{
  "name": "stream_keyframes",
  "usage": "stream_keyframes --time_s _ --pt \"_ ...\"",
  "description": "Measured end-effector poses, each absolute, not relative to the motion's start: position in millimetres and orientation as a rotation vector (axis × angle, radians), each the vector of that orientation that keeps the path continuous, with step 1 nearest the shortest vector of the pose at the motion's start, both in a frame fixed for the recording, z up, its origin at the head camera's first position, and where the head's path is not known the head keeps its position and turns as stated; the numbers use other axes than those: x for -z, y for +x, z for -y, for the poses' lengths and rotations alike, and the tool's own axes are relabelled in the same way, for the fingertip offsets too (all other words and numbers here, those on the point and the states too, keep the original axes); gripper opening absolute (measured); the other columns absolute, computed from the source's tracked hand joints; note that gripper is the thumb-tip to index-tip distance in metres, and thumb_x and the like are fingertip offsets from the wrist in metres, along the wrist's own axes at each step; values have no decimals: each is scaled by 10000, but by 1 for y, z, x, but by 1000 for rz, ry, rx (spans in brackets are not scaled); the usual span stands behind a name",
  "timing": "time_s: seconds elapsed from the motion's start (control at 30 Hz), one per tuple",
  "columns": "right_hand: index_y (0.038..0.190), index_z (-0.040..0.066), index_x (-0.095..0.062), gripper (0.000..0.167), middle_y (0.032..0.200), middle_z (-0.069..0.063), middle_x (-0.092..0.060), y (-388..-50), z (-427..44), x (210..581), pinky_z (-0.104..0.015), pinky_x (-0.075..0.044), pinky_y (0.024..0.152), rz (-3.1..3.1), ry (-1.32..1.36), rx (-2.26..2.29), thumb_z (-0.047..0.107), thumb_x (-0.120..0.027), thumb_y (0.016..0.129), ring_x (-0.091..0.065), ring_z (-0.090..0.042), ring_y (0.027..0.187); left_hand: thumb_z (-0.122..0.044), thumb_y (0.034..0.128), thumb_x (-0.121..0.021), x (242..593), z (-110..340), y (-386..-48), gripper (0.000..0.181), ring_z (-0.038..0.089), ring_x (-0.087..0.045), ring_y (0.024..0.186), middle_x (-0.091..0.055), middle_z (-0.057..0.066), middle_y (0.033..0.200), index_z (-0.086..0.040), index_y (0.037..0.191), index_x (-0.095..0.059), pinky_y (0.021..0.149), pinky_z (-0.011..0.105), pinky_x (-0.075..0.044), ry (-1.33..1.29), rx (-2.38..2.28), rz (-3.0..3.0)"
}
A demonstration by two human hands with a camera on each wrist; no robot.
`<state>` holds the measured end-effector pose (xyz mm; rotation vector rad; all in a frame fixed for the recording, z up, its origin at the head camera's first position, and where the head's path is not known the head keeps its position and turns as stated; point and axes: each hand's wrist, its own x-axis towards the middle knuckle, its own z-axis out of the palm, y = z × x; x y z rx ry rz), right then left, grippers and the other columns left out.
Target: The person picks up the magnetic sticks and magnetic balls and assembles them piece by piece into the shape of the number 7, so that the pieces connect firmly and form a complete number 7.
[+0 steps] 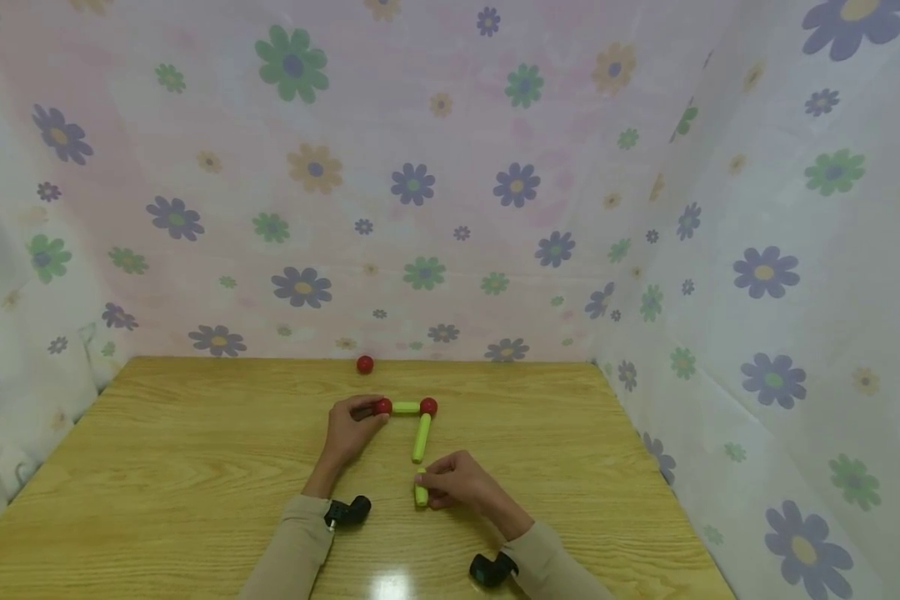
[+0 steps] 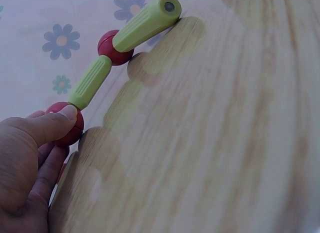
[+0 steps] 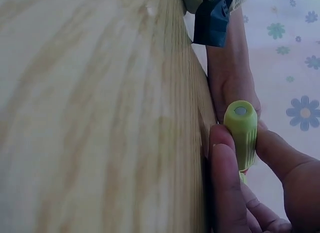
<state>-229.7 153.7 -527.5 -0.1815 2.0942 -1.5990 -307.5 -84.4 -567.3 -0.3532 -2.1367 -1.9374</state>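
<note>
My left hand point(image 1: 350, 432) pinches a red ball point(image 1: 382, 407) between thumb and fingers. From that ball a short yellow-green magnetic rod point(image 1: 406, 407) runs right to a second red ball point(image 1: 428, 406). Another yellow-green rod point(image 1: 422, 438) extends from the second ball toward me, and its free end shows a round metal tip in the left wrist view. Just nearer than that end, my right hand point(image 1: 461, 485) pinches a loose yellow-green rod point(image 1: 422, 488), apart from the joined pieces. The right wrist view shows the metal tip of this held rod point(image 3: 243, 133).
A third red ball point(image 1: 364, 364) lies at the table's far edge. The wood-grain table point(image 1: 195, 467) meets flower-patterned cloth point(image 1: 450, 208) at the back and sides. A black wrist camera point(image 1: 348, 511) sits on the left wrist, another point(image 1: 492, 570) on the right.
</note>
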Motion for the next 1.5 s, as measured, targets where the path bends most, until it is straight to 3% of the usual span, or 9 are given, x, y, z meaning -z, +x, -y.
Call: stream_keyframes --time_s 0.4,0.77,0.9,1.13,1.5 --pt "831 -5 -792 311 679 -52 -714 -235 -149 530 -237 -607 588 -2165 -92 1547 292 -778 923 -682 -87 584 15 863 -789 568 84 -308 370 492 -666 1093 -670 329 1190 118 1204 -687 924 457 -591 -394 1959 2106" --pt "891 -9 -777 298 713 -92 -740 -238 -147 530 -240 -607 575 -2125 -74 1574 283 -752 945 -711 -108 605 2 873 -787 571 86 -311 321 424 -688 1095 -693 266 1188 48 1185 -727 893 265 -593 -348 1974 2134" --pt "883 -10 -777 307 707 -93 -735 -238 -146 529 -251 -611 578 -2132 -88 1565 292 -756 940 -712 -114 606 19 870 -783 571 86 -311 327 430 -687 1094 -691 272 1188 56 1189 -722 903 303 -598 -349 1969 2135" --pt "853 -10 -768 325 685 -85 -730 -239 -145 529 -247 -606 566 -2109 -90 1578 302 -753 942 -696 -103 579 15 871 -785 570 86 -310 320 414 -693 1087 -700 255 1181 44 1184 -728 877 236 -590 -342 1954 2150" --pt "887 -18 -756 316 691 -80 -727 -241 -145 529 -239 -605 568 -2077 -98 1600 289 -735 958 -693 -94 581 -3 877 -786 569 85 -310 323 405 -692 1095 -701 248 1185 42 1191 -727 891 253 -589 -326 1946 2173"
